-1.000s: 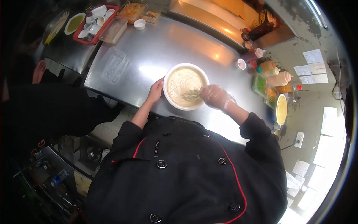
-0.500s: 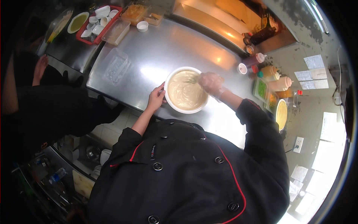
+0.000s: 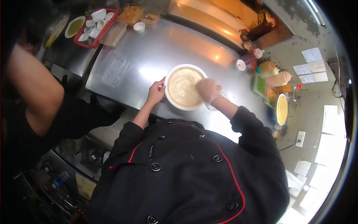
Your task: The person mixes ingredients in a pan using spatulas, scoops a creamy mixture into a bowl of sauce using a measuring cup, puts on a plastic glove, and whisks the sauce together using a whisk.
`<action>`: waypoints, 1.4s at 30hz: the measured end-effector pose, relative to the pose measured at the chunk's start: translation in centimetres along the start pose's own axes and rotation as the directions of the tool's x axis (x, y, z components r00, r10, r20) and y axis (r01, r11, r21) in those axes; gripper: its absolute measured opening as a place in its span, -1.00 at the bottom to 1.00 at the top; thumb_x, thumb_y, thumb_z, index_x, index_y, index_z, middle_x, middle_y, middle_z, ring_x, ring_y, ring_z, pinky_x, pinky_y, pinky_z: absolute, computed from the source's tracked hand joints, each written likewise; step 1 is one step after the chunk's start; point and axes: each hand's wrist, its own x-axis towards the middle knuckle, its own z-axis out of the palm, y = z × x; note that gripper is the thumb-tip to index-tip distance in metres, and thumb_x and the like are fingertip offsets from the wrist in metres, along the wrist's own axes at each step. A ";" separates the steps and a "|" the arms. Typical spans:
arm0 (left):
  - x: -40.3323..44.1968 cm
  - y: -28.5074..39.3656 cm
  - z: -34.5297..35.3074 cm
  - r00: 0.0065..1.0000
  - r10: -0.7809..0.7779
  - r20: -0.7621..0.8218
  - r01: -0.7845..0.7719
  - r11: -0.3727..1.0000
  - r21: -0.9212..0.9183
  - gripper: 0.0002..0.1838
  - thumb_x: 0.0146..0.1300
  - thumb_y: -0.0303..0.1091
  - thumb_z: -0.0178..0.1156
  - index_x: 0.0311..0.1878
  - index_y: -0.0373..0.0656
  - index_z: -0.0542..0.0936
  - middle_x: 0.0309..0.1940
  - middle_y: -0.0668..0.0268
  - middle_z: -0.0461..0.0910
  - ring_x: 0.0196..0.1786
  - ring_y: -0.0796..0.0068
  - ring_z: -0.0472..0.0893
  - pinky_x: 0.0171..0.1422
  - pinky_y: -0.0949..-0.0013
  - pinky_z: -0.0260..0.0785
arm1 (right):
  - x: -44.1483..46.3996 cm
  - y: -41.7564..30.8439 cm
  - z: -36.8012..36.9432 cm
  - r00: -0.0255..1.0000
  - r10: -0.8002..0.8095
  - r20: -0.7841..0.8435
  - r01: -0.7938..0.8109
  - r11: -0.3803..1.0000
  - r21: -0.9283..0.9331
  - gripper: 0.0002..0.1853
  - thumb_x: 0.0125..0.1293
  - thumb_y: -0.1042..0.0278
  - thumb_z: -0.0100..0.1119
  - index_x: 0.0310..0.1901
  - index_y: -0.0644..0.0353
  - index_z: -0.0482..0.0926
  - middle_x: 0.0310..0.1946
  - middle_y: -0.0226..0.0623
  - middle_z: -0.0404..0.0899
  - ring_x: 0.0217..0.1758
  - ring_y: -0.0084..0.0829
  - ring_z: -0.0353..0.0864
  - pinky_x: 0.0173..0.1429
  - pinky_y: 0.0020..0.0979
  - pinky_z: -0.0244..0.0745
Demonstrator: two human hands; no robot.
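Note:
A white round bowl of thick cream-coloured mixture stands on the steel table in front of my chest. On its left side, my left hand grips the rim with the fingers against the outer wall. My right hand, in a clear plastic glove and blurred by motion, is closed over the bowl's right edge. It holds a whisk, whose handle end pokes out on the right side of the fist. The whisk's wires are hidden behind the hand. Swirl marks run across the mixture.
A clear plastic container lies left on the table. At the back left are a white cup, food tubs and a red basket of white dishes. Squeeze bottles line the right wall. Another person's arm is at left.
My right hand has moved down and slightly left over the bowl, with the whisk. My left hand stays on the rim. The other person's arm has swung into view at left.

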 end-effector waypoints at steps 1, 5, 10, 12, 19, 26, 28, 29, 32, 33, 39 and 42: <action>0.6 -0.4 0.0 0.998 0.057 -0.014 -0.056 0.996 0.069 -0.56 0.23 -0.51 0.03 0.21 -0.08 0.40 -0.23 0.32 0.40 -0.44 0.63 0.50 -0.42 0.53 0.53 | -0.3 -0.7 -0.4 0.998 -0.065 0.028 0.065 0.998 0.004 -0.87 0.07 0.41 0.07 -0.43 0.12 0.64 -0.44 -0.24 0.62 -0.36 -0.33 0.65 -0.45 -0.31 0.49; 2.7 -1.6 0.6 0.988 0.146 -0.041 -0.141 0.983 0.120 -0.53 0.15 -0.49 0.08 0.18 -0.07 0.44 -0.30 0.23 0.47 -0.42 0.49 0.56 -0.32 0.42 0.49 | 0.8 -0.2 -0.7 0.983 -0.170 -0.073 0.171 0.985 0.008 -0.86 0.07 0.41 0.08 -0.38 0.13 0.65 -0.43 -0.22 0.63 -0.40 -0.31 0.65 -0.52 -0.28 0.47; 2.6 -0.2 0.0 0.999 0.029 0.017 -0.029 0.998 0.047 -0.53 0.13 -0.49 0.08 0.17 -0.07 0.46 -0.27 0.19 0.48 -0.39 0.44 0.59 -0.32 0.41 0.48 | 0.7 0.4 1.7 0.996 -0.010 -0.094 0.012 1.000 0.017 -0.88 0.04 0.43 0.08 -0.45 0.12 0.64 -0.55 -0.27 0.59 -0.46 -0.32 0.63 -0.54 -0.29 0.45; 2.1 0.5 0.0 0.999 -0.005 0.032 0.005 1.000 0.019 -0.53 0.14 -0.48 0.08 0.17 -0.08 0.45 -0.24 0.18 0.46 -0.38 0.44 0.59 -0.35 0.42 0.48 | -0.8 -0.2 -0.7 0.970 -0.210 -0.126 0.198 0.975 -0.100 -0.89 0.01 0.40 0.10 -0.54 0.07 0.63 -0.61 -0.32 0.57 -0.47 -0.35 0.62 -0.48 -0.30 0.45; 2.3 1.1 -0.4 0.989 -0.080 0.128 0.083 0.996 -0.020 -0.53 0.20 -0.55 0.01 0.21 -0.09 0.40 -0.15 0.26 0.39 -0.34 0.51 0.60 -0.45 0.50 0.57 | 5.1 2.3 0.6 0.635 -0.624 -0.456 0.583 0.774 -0.248 -0.87 0.03 0.26 0.07 -0.54 0.05 0.56 -0.52 -0.46 0.49 -0.43 -0.42 0.51 -0.42 -0.37 0.39; 2.7 0.0 -0.4 0.989 -0.041 0.143 0.053 0.995 -0.085 -0.52 0.21 -0.56 0.01 0.23 -0.12 0.36 -0.17 0.34 0.40 -0.40 0.61 0.55 -0.46 0.55 0.55 | 7.1 6.7 3.1 0.705 -0.577 -0.411 0.483 0.816 -0.317 -0.89 0.06 0.30 0.10 -0.49 0.09 0.57 -0.48 -0.44 0.48 -0.36 -0.40 0.50 -0.32 -0.39 0.42; 2.3 0.2 -0.5 0.989 -0.036 0.145 0.051 0.994 -0.100 -0.52 0.21 -0.56 0.02 0.24 -0.13 0.36 -0.18 0.35 0.41 -0.42 0.64 0.54 -0.47 0.57 0.54 | 6.3 7.6 3.8 0.786 -0.533 -0.313 0.458 0.843 -0.283 -0.91 0.04 0.32 0.12 -0.47 0.10 0.58 -0.46 -0.42 0.51 -0.34 -0.38 0.53 -0.33 -0.38 0.44; 2.1 0.5 -0.6 0.989 -0.039 0.139 0.052 0.994 -0.094 -0.52 0.22 -0.56 0.02 0.24 -0.14 0.36 -0.19 0.36 0.41 -0.42 0.64 0.53 -0.47 0.57 0.54 | 5.7 7.9 4.3 0.838 -0.485 -0.248 0.423 0.866 -0.265 -0.91 0.02 0.32 0.14 -0.46 0.11 0.58 -0.46 -0.41 0.52 -0.34 -0.36 0.55 -0.34 -0.36 0.46; 2.0 1.0 -0.5 0.990 -0.040 0.134 0.051 0.995 -0.081 -0.53 0.22 -0.56 0.02 0.23 -0.15 0.36 -0.20 0.36 0.42 -0.42 0.64 0.53 -0.47 0.57 0.53 | 3.6 7.4 5.3 0.948 -0.291 -0.128 0.265 0.946 -0.186 -0.92 -0.01 0.37 0.17 -0.44 0.11 0.60 -0.42 -0.39 0.56 -0.32 -0.33 0.59 -0.39 -0.33 0.48; 2.1 1.0 -0.5 0.990 -0.036 0.134 0.047 0.996 -0.081 -0.53 0.22 -0.56 0.02 0.23 -0.15 0.36 -0.19 0.35 0.41 -0.41 0.64 0.53 -0.47 0.57 0.53 | 2.8 6.8 5.4 0.971 -0.217 -0.098 0.200 0.967 -0.158 -0.92 -0.02 0.39 0.17 -0.44 0.11 0.61 -0.41 -0.39 0.58 -0.31 -0.31 0.61 -0.41 -0.32 0.49; 2.3 0.3 -0.5 0.991 -0.019 0.133 0.029 0.996 -0.079 -0.53 0.22 -0.57 0.02 0.23 -0.16 0.36 -0.19 0.33 0.39 -0.40 0.63 0.53 -0.47 0.57 0.53 | -2.6 1.6 -2.5 0.900 -0.164 0.404 0.198 0.979 -0.044 -0.84 0.02 0.50 0.20 -0.31 0.13 0.64 -0.36 -0.31 0.63 -0.27 -0.32 0.64 -0.42 -0.24 0.52; 2.3 0.1 -0.5 0.991 -0.005 0.136 0.016 0.997 -0.079 -0.53 0.22 -0.57 0.02 0.23 -0.16 0.36 -0.18 0.33 0.38 -0.39 0.63 0.53 -0.46 0.57 0.53 | -1.7 -0.8 -1.6 0.874 -0.154 0.461 0.123 0.988 0.097 -0.81 0.07 0.46 0.16 -0.25 0.13 0.65 -0.27 -0.27 0.63 -0.18 -0.27 0.63 -0.29 -0.20 0.55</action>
